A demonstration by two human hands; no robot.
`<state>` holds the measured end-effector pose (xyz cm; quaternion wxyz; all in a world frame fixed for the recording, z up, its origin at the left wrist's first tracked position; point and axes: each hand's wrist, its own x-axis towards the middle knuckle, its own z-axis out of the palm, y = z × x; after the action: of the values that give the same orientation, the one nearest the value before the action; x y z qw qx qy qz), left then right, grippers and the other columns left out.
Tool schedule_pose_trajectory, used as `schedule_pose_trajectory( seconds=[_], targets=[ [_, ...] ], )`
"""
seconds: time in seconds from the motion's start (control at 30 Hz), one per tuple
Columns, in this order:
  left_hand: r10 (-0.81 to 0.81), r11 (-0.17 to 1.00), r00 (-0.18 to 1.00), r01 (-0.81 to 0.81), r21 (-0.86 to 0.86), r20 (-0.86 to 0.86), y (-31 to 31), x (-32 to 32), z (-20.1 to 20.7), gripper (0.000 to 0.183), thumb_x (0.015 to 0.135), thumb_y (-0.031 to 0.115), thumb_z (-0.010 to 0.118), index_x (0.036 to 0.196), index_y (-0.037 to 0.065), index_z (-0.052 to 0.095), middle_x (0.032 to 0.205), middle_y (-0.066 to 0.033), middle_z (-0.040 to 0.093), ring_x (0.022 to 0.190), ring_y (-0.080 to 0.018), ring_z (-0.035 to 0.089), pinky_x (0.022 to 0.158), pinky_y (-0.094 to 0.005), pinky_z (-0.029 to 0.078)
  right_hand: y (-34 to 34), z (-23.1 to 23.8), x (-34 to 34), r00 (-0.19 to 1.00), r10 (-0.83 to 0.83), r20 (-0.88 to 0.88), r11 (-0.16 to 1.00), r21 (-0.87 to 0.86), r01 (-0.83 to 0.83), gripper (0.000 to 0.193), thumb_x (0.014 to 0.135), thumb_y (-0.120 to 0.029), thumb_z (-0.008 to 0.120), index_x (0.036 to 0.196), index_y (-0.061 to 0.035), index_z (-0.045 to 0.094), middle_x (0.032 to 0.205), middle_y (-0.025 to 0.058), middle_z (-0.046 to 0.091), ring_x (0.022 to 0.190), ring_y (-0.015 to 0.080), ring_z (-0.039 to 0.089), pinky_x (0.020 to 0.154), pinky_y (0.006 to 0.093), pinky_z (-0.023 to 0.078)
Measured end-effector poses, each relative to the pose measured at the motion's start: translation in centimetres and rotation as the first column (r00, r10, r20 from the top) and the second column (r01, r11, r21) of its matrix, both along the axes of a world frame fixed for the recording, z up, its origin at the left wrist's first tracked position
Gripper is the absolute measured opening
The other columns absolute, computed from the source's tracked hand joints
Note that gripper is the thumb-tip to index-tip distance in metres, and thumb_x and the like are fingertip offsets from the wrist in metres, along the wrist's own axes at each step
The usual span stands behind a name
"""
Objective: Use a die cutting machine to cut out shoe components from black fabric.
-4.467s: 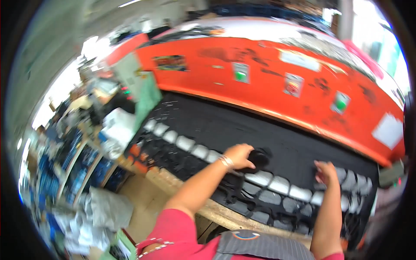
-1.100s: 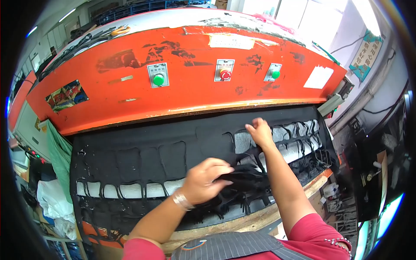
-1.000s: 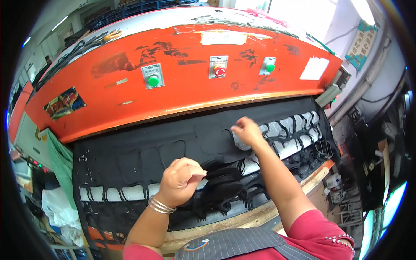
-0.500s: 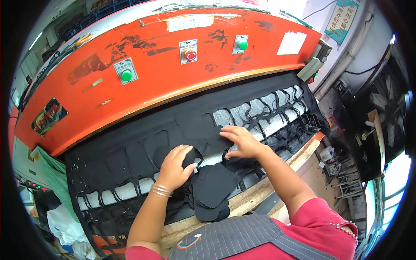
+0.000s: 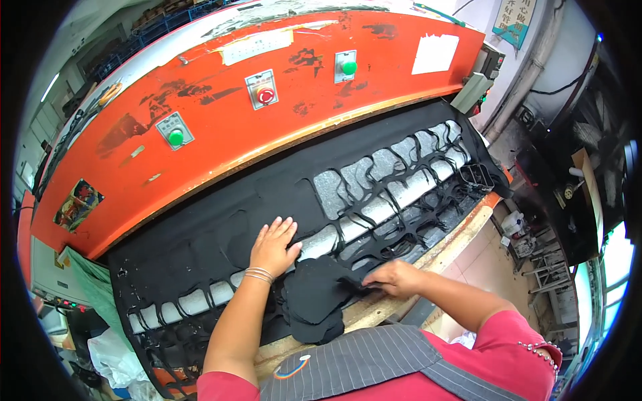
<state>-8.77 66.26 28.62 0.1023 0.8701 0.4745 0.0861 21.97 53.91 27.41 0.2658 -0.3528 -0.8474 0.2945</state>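
Observation:
My left hand (image 5: 273,246) lies with its fingers spread on the black sheet material (image 5: 194,264), in which cut outlines show. Close to the front edge, my right hand (image 5: 393,278) has its fingers closed on the edge of a black cut piece (image 5: 346,281). That piece rests on or just over a stack of rounded black pieces (image 5: 311,297), so I cannot tell whether it is apart from them. Thin black strips of leftover sheet (image 5: 394,190) stretch over the pale bed to the right.
An orange machine beam (image 5: 200,100) spans the far side, with green buttons (image 5: 176,138) and a red button (image 5: 266,96). A worn wooden edge (image 5: 441,250) runs along the front. A wire basket (image 5: 476,177) sits at the right end, and green cloth (image 5: 93,281) hangs at the left.
My right hand has moved from the sheet back toward me, to the stack, and is now closed on a piece. More pale bed shows where it was. My left hand has flattened out.

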Motion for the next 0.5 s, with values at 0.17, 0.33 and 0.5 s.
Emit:
schedule_pose_trajectory(
  seconds=[0.17, 0.33, 0.5],
  targets=[
    [-0.019, 0.999, 0.966, 0.026, -0.023, 0.259, -1.1, 2.1, 2.4, 0.042, 0.086, 0.031, 0.063, 0.119, 0.005, 0.063, 0.133, -0.0162, 0.052, 0.132, -0.0322, 0.04, 0.11, -0.0424, 0.03, -3.9, 2.4, 0.6, 0.612, -0.551, -0.568, 0.659, -0.746, -0.099, 0.03, 0.097, -0.018, 0.056, 0.119, 0.0018, 0.057, 0.114, 0.0024, 0.062, 0.105, 0.0103, 0.054, 0.094, 0.0296, 0.043],
    [0.626, 0.394, 0.434, 0.541, -0.743, 0.647, -6.0, 8.6, 5.3, 0.045, 0.097, 0.041, 0.052, 0.119, 0.003, 0.06, 0.104, -0.0055, 0.063, 0.098, -0.0116, 0.058, 0.086, -0.026, 0.046, -3.4, 3.6, 1.3, 0.559, -0.534, -0.634, 0.676, -0.718, -0.169, 0.032, 0.096, -0.019, 0.057, 0.121, 0.0005, 0.057, 0.112, 0.002, 0.062, 0.103, 0.0094, 0.054, 0.092, 0.0288, 0.044],
    [0.546, 0.626, 0.412, 0.379, -0.682, 0.729, -9.0, 13.2, 5.8, 0.029, 0.097, 0.033, 0.056, 0.087, 0.006, 0.059, 0.072, 0.0029, 0.056, 0.063, -0.0042, 0.051, 0.058, -0.0192, 0.042, -3.1, 4.3, 1.5, 0.688, -0.5, -0.526, 0.71, -0.704, -0.021, 0.027, 0.094, -0.019, 0.061, 0.114, -0.0001, 0.059, 0.098, 0.0015, 0.064, 0.09, 0.0075, 0.058, 0.081, 0.0249, 0.048]
  ],
)
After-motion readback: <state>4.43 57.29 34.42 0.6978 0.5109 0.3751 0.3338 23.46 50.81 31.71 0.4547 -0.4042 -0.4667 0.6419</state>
